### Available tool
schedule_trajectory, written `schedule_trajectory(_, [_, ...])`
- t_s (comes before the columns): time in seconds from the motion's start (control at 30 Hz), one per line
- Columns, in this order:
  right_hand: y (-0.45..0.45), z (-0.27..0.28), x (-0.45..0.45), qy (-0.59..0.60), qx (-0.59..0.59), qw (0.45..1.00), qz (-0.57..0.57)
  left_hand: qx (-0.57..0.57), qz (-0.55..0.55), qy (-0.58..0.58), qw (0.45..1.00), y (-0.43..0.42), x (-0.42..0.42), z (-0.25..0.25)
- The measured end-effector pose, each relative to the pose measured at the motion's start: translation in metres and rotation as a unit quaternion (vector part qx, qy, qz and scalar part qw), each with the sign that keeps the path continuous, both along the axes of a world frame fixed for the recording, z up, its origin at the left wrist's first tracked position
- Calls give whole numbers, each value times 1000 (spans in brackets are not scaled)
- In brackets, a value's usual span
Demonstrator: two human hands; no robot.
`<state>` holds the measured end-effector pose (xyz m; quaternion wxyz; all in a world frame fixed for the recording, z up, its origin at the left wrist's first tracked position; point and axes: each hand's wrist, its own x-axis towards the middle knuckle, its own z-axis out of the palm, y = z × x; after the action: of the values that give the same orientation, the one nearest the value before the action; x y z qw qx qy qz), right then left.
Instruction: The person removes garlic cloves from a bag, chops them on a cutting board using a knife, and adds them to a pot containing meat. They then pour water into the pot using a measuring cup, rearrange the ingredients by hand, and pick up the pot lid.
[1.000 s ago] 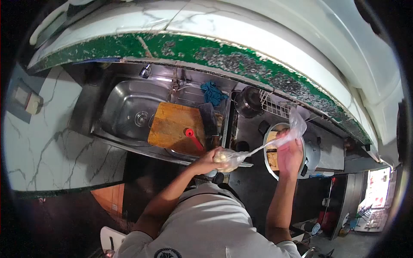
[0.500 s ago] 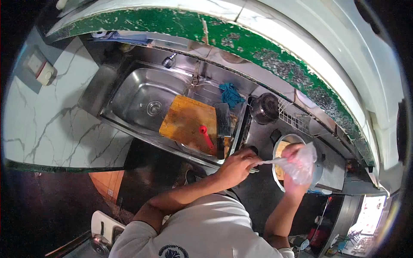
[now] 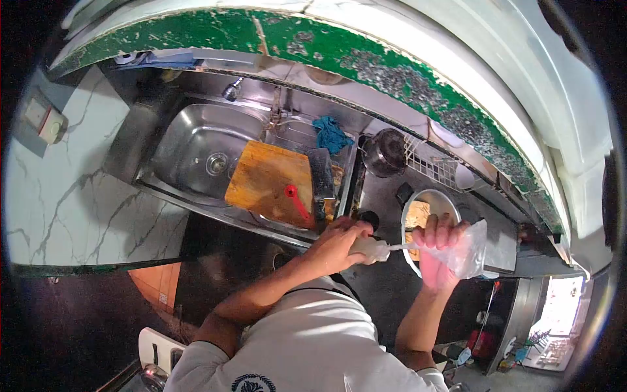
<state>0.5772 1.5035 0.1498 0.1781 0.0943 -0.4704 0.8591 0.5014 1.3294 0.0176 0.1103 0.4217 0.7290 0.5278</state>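
Note:
A clear plastic bag (image 3: pixel 470 251) is stretched between my two hands, with a thin twisted neck. My left hand (image 3: pixel 336 247) is closed round the pale, bunched end of it, by the front edge of the counter. My right hand (image 3: pixel 436 264) is turned palm up, its fingers curled over the bag's wider part, which spreads out to the right. Just behind the right hand stands a white bucket (image 3: pixel 447 196) with light brown pieces (image 3: pixel 417 214) inside. The right hand and the bag hide part of its rim.
A wooden cutting board (image 3: pixel 264 179) lies across the steel sink (image 3: pixel 189 140), bearing a red-handled tool (image 3: pixel 298 201) and a dark, broad-bladed cleaver (image 3: pixel 321 173). Behind are a blue cloth (image 3: pixel 332 134), a dark pot (image 3: pixel 385 153) and a white wire rack (image 3: pixel 428 160). A green-edged shelf (image 3: pixel 313 49) overhangs the counter.
My right hand has turned so its palm and curled fingers show. A bunched pale part of the bag now shows in my left hand. The whole view has shifted slightly.

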Motion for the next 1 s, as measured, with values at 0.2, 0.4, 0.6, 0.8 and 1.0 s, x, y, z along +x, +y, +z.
schedule_trajectory(0.2, [-15, 4, -10, -2, 34, 998, 53, 94, -56, 22, 994, 22, 15, 6])
schedule_trajectory(0.4, [22, -20, -20, -52, 150, 986, -42, 92, 6, -29, 995, 20, 14, -5])
schedule_trajectory(0.6, [23, -105, -12, -186, 346, 915, 92, 72, 74, -139, 985, -15, -2, 16])
schedule_trajectory(0.8, [-37, -157, -44, -96, 482, 871, 1, -48, 235, -142, 960, -64, -16, 14])
schedule_trajectory(1.0, [-70, -188, -67, -138, 407, 902, 41, 38, 363, -166, 916, -138, -33, -39])
